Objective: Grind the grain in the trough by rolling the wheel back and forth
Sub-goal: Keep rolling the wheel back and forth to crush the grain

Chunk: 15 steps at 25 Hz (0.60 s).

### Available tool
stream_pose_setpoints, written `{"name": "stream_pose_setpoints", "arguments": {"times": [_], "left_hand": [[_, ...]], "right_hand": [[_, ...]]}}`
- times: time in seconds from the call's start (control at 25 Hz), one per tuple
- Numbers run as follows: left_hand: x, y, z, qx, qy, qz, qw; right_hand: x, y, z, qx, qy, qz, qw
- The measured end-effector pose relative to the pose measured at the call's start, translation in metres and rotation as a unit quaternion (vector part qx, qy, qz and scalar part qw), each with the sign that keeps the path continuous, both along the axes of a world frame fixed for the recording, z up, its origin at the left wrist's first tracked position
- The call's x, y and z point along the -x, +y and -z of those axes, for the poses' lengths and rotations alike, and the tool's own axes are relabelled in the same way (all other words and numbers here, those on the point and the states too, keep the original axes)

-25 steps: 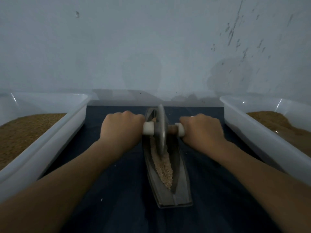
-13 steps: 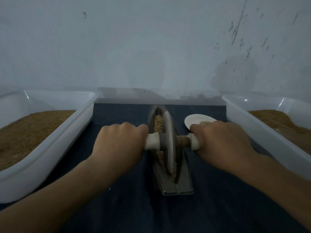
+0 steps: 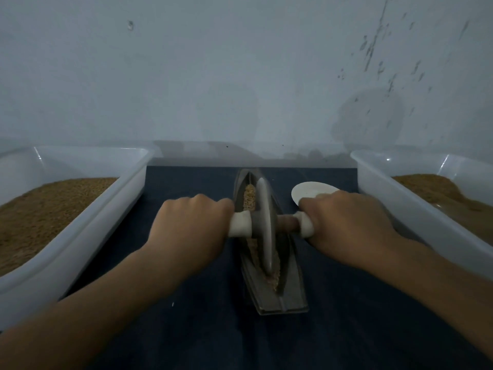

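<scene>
Grey metal makes up the wheel (image 3: 265,228), which stands upright on its edge in the groove of the narrow, boat-shaped trough (image 3: 289,292), over the half nearer the person. The trough lies lengthwise on a dark blue cloth (image 3: 200,329), pointing away toward the pale wall (image 3: 240,76). Tan grain (image 3: 249,194) shows in the groove beyond the wheel and in a thin line under its near rim. A brown axle (image 3: 286,222) runs through the wheel's hub, with a white grip (image 3: 240,224) showing on each side. The left hand (image 3: 190,231) is closed in a fist around the left grip, back of the hand up and knuckles facing forward. The right hand (image 3: 349,225) wraps the right grip the same way, level with the left. Both forearms reach in from the lower corners and converge on the wheel, with the wrists roughly straight. A small white dish (image 3: 310,192) lies on the cloth just beyond the right hand, partly hidden by its knuckles, between the trough and the right tub (image 3: 386,204). That translucent tub holds a heap of brown meal (image 3: 440,193). The left tub (image 3: 106,225), well apart from the trough on the other side, is filled with a flatter bed of brown grain.
</scene>
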State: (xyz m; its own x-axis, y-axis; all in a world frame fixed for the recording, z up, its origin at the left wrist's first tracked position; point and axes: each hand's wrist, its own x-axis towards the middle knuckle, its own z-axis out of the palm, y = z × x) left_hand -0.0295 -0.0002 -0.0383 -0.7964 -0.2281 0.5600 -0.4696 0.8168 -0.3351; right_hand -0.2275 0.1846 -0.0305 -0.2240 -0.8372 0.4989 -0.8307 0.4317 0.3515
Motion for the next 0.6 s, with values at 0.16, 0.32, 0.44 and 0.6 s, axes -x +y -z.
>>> {"name": "stream_pose_setpoints", "arguments": {"times": [0.16,0.32,0.44,0.6], "left_hand": [[0.004,0.000,-0.003,-0.006,-0.013,-0.020,1.000],[0.056,-0.032,-0.015,-0.043,-0.025,-0.081,0.996],[0.064,-0.032,-0.026,-0.075,-0.046,-0.087,0.992],[0.013,-0.003,-0.004,-0.005,-0.004,-0.015,1.000]], "right_hand": [[0.001,0.004,0.005,0.007,0.019,0.013,1.000],[0.021,-0.055,0.005,0.036,-0.080,0.067,0.994],[0.026,-0.063,-0.004,0.015,-0.126,0.072,0.989],[0.007,-0.010,0.004,0.012,-0.033,0.007,0.999]]}}
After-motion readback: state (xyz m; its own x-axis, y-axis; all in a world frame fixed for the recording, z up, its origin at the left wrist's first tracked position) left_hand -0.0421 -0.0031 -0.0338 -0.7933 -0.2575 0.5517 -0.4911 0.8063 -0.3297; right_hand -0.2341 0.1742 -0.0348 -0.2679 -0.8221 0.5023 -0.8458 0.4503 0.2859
